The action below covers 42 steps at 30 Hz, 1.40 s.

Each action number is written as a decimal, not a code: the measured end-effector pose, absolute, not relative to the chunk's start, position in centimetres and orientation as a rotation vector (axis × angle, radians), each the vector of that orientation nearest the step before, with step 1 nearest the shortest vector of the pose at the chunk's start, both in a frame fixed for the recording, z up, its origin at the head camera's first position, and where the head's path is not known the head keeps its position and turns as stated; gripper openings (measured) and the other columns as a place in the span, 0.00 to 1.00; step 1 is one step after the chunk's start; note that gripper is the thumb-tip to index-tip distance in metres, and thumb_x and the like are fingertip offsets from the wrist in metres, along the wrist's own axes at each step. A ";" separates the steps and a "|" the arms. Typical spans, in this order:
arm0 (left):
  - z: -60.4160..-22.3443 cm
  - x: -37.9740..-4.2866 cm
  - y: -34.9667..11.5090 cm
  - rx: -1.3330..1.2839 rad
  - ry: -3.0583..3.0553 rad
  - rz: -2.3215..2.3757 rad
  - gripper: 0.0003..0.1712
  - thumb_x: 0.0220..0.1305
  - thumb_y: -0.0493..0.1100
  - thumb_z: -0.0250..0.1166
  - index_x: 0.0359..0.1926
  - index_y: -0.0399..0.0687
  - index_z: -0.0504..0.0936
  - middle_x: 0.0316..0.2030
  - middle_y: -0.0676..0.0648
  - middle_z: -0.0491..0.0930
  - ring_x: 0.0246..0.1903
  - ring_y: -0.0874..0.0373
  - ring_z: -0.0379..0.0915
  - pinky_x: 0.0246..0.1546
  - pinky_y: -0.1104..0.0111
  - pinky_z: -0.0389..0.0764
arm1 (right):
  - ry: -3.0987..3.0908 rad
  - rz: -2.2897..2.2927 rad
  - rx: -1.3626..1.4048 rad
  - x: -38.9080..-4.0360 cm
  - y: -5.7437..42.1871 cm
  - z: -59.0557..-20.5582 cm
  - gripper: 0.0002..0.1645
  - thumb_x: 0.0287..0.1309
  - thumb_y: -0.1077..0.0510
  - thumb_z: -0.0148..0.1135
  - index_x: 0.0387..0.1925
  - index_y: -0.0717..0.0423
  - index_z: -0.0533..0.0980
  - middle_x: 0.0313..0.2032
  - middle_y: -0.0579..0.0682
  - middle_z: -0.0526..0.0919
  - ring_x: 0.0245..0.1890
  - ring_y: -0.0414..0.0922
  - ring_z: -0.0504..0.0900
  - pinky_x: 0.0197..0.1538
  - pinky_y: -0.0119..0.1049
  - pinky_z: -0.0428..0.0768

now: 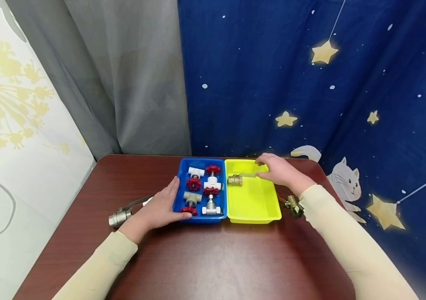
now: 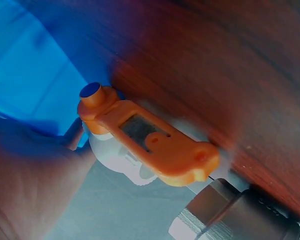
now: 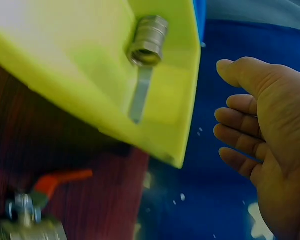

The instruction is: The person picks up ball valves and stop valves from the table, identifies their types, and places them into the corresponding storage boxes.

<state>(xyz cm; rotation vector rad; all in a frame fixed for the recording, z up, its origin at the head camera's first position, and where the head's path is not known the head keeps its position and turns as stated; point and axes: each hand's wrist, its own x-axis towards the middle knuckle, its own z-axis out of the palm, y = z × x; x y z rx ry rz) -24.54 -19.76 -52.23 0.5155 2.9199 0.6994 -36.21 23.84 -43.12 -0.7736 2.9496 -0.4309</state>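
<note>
My left hand [image 1: 162,207] rests along the left side of the blue tray [image 1: 179,167], fingers extended and thumb at its near edge. In that tray lie several valves with red handwheels, including a metal one [image 1: 211,207] and a beige one [image 1: 192,197]. Over the right side of the yellow tray [image 1: 254,205] hovers my right hand [image 1: 278,170], its fingers loosely bent around nothing. A ball valve [image 1: 235,180] with a flat lever lies inside the yellow tray; the right wrist view shows the hand [image 3: 285,145] apart from it.
Beside my left forearm lie a metal ball valve [image 1: 119,217] with a dark lever and a white valve with an orange handle [image 2: 160,145]. Right of the yellow tray sits a brass valve [image 1: 292,204] with an orange-red lever [image 3: 60,179]. Curtains hang behind the table [image 1: 235,258].
</note>
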 end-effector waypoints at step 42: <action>-52.2 -24.4 -19.8 0.522 2.915 0.719 0.80 0.60 0.85 0.68 0.90 0.41 0.40 0.90 0.38 0.41 0.85 0.32 0.49 0.74 0.34 0.69 | 2.878 -0.407 -0.191 -30.3 31.9 -45.7 0.40 0.68 0.43 0.76 0.62 0.74 0.77 0.49 0.68 0.86 0.43 0.57 0.84 0.58 0.62 0.87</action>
